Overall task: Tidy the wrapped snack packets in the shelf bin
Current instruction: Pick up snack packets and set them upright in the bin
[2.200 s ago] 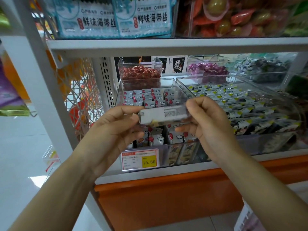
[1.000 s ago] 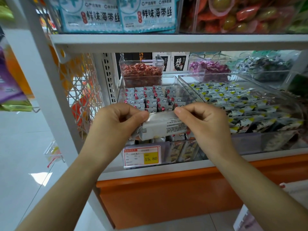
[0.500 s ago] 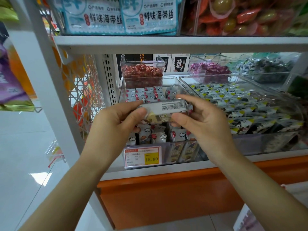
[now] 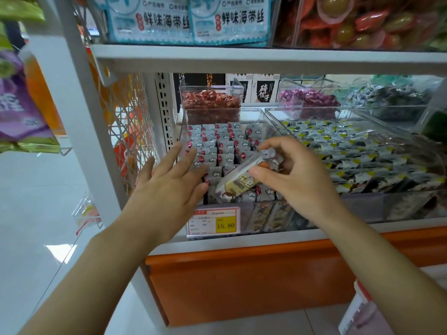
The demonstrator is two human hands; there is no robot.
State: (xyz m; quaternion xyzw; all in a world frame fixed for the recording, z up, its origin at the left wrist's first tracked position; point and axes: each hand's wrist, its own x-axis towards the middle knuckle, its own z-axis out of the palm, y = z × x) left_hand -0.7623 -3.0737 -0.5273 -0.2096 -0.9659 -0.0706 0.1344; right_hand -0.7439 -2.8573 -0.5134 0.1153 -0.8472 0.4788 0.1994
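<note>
Wrapped snack packets (image 4: 217, 146) stand in tidy rows inside a clear shelf bin (image 4: 254, 117), grey wrappers with red dots and small white clouds, on the lower shelf above an orange base.

In the head view, the right hand (image 4: 297, 180) pinches one loose packet (image 4: 238, 182) between thumb and curled fingers. This packet is tilted, its lower end pointing to the front left, just above the front rows of the bin. The left hand (image 4: 169, 187) is flat, with fingers straight and spread, reaching over the bin's left side; I cannot tell whether the fingertips touch the rows. A price tag (image 4: 214, 221) reading 15.80 is fixed to the bin's front. Just to the right sits another clear bin of yellow-cornered packets (image 4: 350, 151).
</note>
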